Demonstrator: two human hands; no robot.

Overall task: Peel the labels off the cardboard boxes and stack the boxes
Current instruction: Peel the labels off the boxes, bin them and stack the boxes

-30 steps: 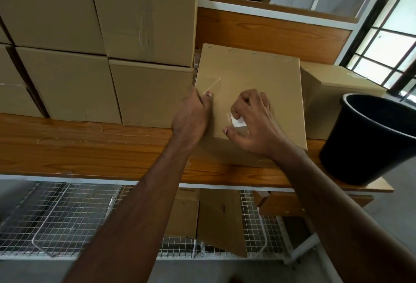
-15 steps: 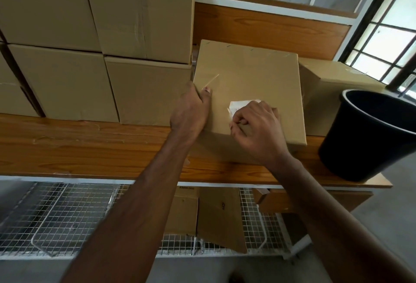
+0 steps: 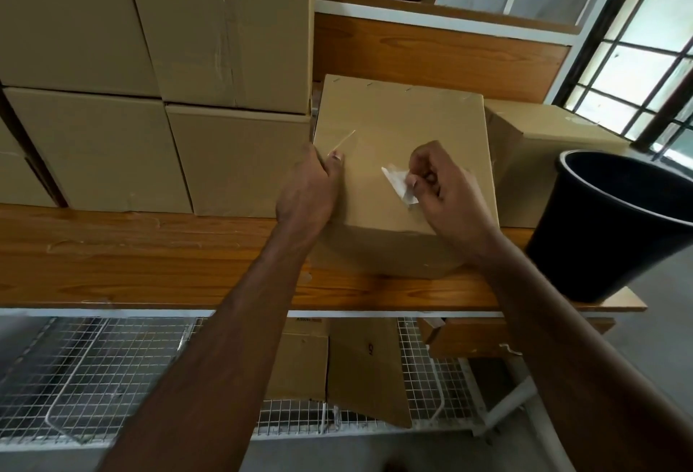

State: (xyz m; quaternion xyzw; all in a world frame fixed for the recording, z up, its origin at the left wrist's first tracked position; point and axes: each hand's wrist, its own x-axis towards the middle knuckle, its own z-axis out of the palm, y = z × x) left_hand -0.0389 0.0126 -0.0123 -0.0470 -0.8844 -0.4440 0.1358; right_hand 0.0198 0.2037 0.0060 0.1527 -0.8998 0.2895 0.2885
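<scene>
On wooden bench: left hand grips brown cardboard box; right hand pinches half-lifted white paper label. Stacking pending.

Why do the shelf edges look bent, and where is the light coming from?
Head view: the wide-angle lens bows straight lines, so the wooden shelf curves; daylight enters through the window at right, which is overexposed; the bucket is dark inside; the forearms blur near the bottom edge, while the box, label, left hand and right hand stay fairly sharp.
</scene>
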